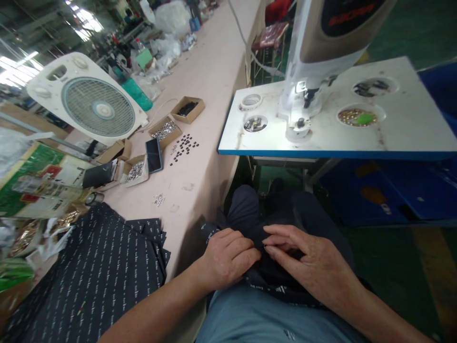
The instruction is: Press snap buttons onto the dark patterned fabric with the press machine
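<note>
A dark navy fabric piece point(274, 278) with small white print lies bunched on my lap. My left hand point(228, 257) is curled, its fingers pinching a fold of that fabric. My right hand point(307, 259) rests on the same piece from the right, fingers pressed together on the cloth close to my left fingertips. A stack of the same printed dark fabric point(96, 271) lies on the long pink table point(210, 81) to my left, apart from both hands.
A snap press machine point(321, 52) stands on a white blue-edged table point(407, 128) ahead, with round trays of small metal parts point(357, 116). On the pink table are a white fan point(89, 100), cardboard boxes of fasteners point(166, 131), a phone point(154, 155) and scattered black buttons point(183, 145).
</note>
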`<state>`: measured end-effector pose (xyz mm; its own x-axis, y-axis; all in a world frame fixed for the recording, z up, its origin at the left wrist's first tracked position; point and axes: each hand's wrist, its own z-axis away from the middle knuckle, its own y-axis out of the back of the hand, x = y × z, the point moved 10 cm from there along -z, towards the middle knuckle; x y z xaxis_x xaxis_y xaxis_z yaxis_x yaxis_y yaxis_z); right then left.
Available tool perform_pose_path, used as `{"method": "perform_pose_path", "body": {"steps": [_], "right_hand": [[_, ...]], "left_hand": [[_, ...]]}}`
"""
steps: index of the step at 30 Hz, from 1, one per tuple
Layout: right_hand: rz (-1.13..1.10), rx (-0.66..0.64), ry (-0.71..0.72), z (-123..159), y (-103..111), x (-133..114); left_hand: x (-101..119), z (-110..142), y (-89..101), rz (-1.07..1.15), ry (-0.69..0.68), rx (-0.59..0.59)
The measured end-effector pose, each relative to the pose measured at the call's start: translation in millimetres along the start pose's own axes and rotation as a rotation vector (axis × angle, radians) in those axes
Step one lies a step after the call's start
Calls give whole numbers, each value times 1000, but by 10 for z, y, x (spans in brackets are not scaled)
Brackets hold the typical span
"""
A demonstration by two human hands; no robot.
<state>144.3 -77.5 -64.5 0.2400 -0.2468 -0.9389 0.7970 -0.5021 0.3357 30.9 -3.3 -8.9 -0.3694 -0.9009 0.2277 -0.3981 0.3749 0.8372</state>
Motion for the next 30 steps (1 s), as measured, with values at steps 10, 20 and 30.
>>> {"method": "perform_pose_path", "body": {"steps": [10,20,30], "right_hand": [[251,56,350,68,-92,-260],[471,62,570,124,-178,-479],[447,-148,494,196,-132,-449]], "left_hand": [[-30,20,26,4,15,3],[-142,68,-36,116,126,2],[-399,67,-225,465,427,-116]]}}
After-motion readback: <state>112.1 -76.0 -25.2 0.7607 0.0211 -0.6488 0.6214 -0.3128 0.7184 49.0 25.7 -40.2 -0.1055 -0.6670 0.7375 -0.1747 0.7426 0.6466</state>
